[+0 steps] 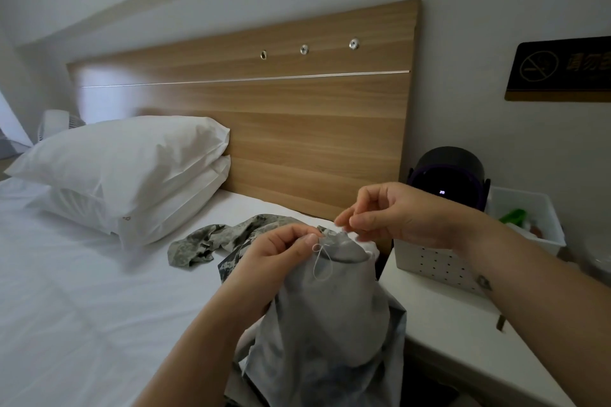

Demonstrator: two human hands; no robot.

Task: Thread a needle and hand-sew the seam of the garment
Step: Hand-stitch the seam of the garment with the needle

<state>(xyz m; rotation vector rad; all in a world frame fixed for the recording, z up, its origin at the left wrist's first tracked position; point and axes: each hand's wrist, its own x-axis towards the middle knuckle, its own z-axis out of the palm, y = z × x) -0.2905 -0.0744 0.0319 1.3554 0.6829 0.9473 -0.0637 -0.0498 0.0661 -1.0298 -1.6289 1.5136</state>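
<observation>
The scene is lit softly and dimly from the left, where pale glare is thrown on the headboard. Faint shadows are cast under the pillows. Straight lines are bowed by the wide lens, and the sign at the right edge is blurred.

Garment is reading as matt grey cloth; headboard showing smooth wood grain; basket looking like white plastic.

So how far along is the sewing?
Threading looks done: white thread loops out of the grey cloth. In hand: the left hand pinches the cloth's edge, the right hand pinches what looks like the thread's end. I cannot see the needle, nor how much seam is left.
</observation>
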